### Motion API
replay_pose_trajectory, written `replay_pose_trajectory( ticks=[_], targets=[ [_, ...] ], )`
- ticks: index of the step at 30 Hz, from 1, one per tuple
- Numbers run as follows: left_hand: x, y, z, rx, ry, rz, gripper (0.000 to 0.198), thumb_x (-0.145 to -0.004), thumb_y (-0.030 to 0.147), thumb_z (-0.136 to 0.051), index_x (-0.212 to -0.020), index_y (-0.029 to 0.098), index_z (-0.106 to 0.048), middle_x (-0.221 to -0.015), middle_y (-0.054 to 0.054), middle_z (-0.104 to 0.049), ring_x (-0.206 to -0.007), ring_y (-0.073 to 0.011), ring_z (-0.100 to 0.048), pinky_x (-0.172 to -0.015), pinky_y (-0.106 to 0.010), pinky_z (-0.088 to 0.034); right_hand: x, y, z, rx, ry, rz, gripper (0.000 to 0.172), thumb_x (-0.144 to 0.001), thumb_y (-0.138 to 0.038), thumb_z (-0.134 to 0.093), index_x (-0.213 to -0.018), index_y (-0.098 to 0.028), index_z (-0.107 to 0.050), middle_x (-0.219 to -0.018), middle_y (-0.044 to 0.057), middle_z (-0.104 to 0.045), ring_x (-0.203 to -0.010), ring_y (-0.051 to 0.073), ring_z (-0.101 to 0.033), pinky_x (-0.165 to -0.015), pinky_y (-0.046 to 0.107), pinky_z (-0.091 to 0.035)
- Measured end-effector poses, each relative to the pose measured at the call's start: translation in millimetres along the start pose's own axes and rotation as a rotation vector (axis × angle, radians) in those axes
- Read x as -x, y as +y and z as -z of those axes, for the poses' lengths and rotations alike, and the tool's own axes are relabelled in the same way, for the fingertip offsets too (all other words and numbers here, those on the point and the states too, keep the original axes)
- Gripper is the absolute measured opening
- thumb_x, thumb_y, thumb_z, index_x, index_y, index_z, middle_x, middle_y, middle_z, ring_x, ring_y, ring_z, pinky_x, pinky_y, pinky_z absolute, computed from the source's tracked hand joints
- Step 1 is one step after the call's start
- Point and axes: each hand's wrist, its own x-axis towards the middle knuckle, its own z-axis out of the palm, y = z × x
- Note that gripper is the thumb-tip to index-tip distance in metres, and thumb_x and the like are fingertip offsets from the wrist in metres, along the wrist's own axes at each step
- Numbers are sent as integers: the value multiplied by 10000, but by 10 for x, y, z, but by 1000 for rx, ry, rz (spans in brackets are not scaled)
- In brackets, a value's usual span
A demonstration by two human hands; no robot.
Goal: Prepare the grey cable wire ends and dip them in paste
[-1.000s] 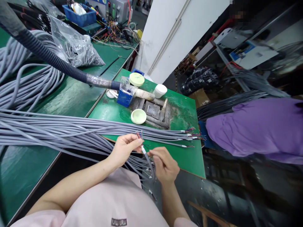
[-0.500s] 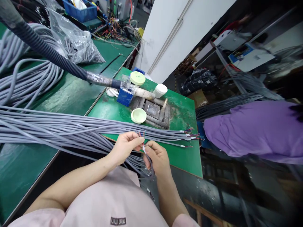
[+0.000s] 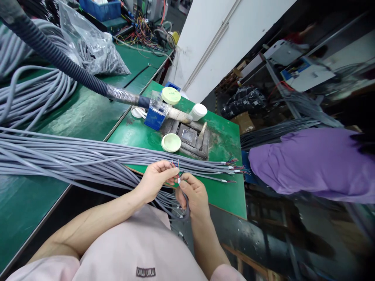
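Observation:
Between my two hands is the stripped end of a grey cable [image 3: 186, 203], held just in front of my chest. My left hand [image 3: 158, 177] pinches the thin coloured wires [image 3: 177, 164] that fan out of it. Lower down, my right hand [image 3: 193, 194] is closed round the grey jacket, near a white wrap [image 3: 179, 180] at its end. Right behind my hands, a bundle of grey cables [image 3: 96, 154] runs across the bench, several ending in white wraps and bare coloured wires at the right.
A dirty square solder pot [image 3: 189, 136] sits on the green bench [image 3: 225, 195], with a pale green dish [image 3: 171, 143], a white cup [image 3: 199, 112] and a ribbed hose [image 3: 84, 76] around it. At the right is a person in purple [image 3: 316, 166].
Both hands keep their hold on the cable end and have barely moved. The view has shifted slightly, and the person in purple sits a little further left in it.

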Motion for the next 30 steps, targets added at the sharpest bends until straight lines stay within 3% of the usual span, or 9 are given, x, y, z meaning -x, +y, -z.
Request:
replay_pose_trajectory(
  ticks=[5,11,22,27,30],
  targets=[
    [-17,-17,-8,-15,47,-74,245,-617,285,-787,-622,141,-589,-550,38,-600,-492,-54,-512,-521,-180,-417,9,-34,-62,-9,74,21,216,-790,-366,-636,-887,-198,-542,-313,-116,-460,-225,51,-312,-287,140,-236],
    [-23,-57,-15,-32,46,-101,237,-632,277,-783,-596,139,-594,-522,39,-571,-491,-56,-497,-529,-186,-401,7,-77,-99,-50,125,57,196,-763,-302,-645,-899,-197,-548,-518,-63,-625,-309,76,-514,-319,149,-352],
    [-6,-130,-84,128,31,-42,215,-624,274,-788,-657,148,-617,-621,13,-640,-557,-78,-562,-583,-198,-466,-33,9,-126,-133,217,153,183,-777,-300,-629,-910,-187,-573,-476,-79,-564,-295,58,-460,-307,142,-325],
    [-17,-197,-53,-36,78,-201,147,-691,262,-733,-677,172,-619,-614,29,-619,-577,-86,-559,-596,-211,-459,-53,21,-167,-146,242,169,182,-783,-307,-623,-913,-194,-565,-472,-85,-542,-298,55,-438,-315,150,-326],
    [-2,-207,-6,-238,124,-369,108,-703,256,-720,-674,191,-638,-625,16,-614,-599,-110,-561,-620,-246,-459,-67,21,-179,-145,238,158,188,-779,-316,-626,-910,-194,-567,-464,-90,-525,-290,52,-423,-310,153,-317]
  ],
)
